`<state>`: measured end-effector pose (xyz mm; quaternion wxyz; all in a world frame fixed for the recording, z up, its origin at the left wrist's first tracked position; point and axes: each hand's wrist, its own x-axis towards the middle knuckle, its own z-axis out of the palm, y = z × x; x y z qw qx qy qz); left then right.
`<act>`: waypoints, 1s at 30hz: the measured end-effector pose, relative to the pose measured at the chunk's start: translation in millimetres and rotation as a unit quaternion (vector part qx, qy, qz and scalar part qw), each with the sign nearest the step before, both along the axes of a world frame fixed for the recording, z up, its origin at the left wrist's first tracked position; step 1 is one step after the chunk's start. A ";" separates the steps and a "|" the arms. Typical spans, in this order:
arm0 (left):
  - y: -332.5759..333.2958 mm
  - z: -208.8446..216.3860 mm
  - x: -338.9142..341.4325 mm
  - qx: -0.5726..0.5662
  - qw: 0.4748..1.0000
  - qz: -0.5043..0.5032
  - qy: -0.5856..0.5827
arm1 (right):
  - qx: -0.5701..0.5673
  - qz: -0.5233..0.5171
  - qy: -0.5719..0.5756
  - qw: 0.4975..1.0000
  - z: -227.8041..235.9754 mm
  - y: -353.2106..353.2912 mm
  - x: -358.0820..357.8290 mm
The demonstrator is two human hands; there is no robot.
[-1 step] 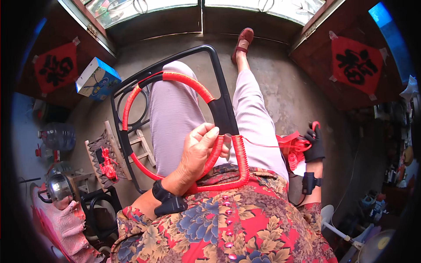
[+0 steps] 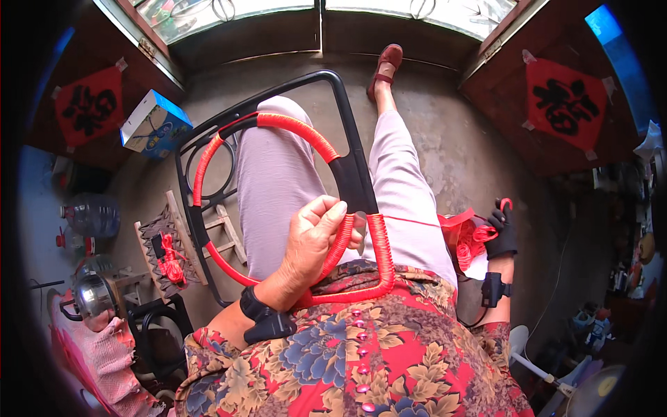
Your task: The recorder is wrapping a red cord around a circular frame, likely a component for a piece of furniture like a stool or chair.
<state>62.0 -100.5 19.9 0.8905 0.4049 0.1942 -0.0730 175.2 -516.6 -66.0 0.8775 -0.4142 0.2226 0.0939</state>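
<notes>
A black tubular chair frame with an inner ring lies tilted across my lap. Tight coils of red cord cover much of the ring and the near right corner. My bare left hand is closed around the red-wrapped ring, thumb and forefinger pinched beside the black joint. By its fingers shows a small shiny grey piece of unclear kind. Out to the right, my right hand in a black glove grips a loose bundle of red cord. A thin red strand runs taut from the frame towards that bundle.
A wooden folding stool carrying another red cord bundle stands at left. Beyond it are a blue-white box and a clear plastic bottle. A metal pot sits lower left. A white fan is at lower right.
My right hand has shifted slightly right and down, and the red strand is pulled straighter. The left hand and the frame hold still.
</notes>
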 end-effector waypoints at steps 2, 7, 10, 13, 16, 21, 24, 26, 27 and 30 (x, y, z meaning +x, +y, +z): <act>2.3 0.4 -0.8 0.025 0.999 -0.019 0.013 | -0.016 -0.040 0.019 0.999 -13.5 -25.7 -2.9; 8.2 12.7 -7.7 0.039 0.995 -0.075 0.048 | -0.233 -0.067 0.044 0.969 20.5 14.7 -6.8; 6.2 9.6 -10.4 0.029 0.992 -0.115 0.047 | -0.078 0.041 -0.009 0.996 46.2 30.8 -20.5; 5.7 6.0 -7.1 0.000 0.996 -0.081 0.042 | -0.213 0.181 -0.108 0.954 79.5 60.8 -38.8; 6.8 -3.5 -4.2 -0.008 0.996 -0.087 0.017 | -0.293 0.453 -0.056 0.840 115.0 103.2 -50.1; 2.4 -4.8 -0.7 0.073 0.992 -0.098 -0.010 | -0.321 0.565 -0.168 0.741 96.3 208.0 -52.1; 5.4 -0.2 -1.6 0.171 0.969 -0.179 -0.012 | -0.232 0.512 -0.274 0.780 81.8 233.9 -36.0; 6.8 0.6 -2.7 0.156 0.973 -0.169 -0.005 | -0.239 0.578 -0.244 0.741 76.5 235.2 -22.1; 7.5 0.2 -3.2 0.143 0.976 -0.163 0.000 | -0.239 0.580 -0.242 0.740 77.2 235.9 -18.0; 8.7 -5.4 -3.0 0.059 0.989 -0.134 -0.012 | -0.164 0.413 -0.175 0.878 89.1 235.9 -15.1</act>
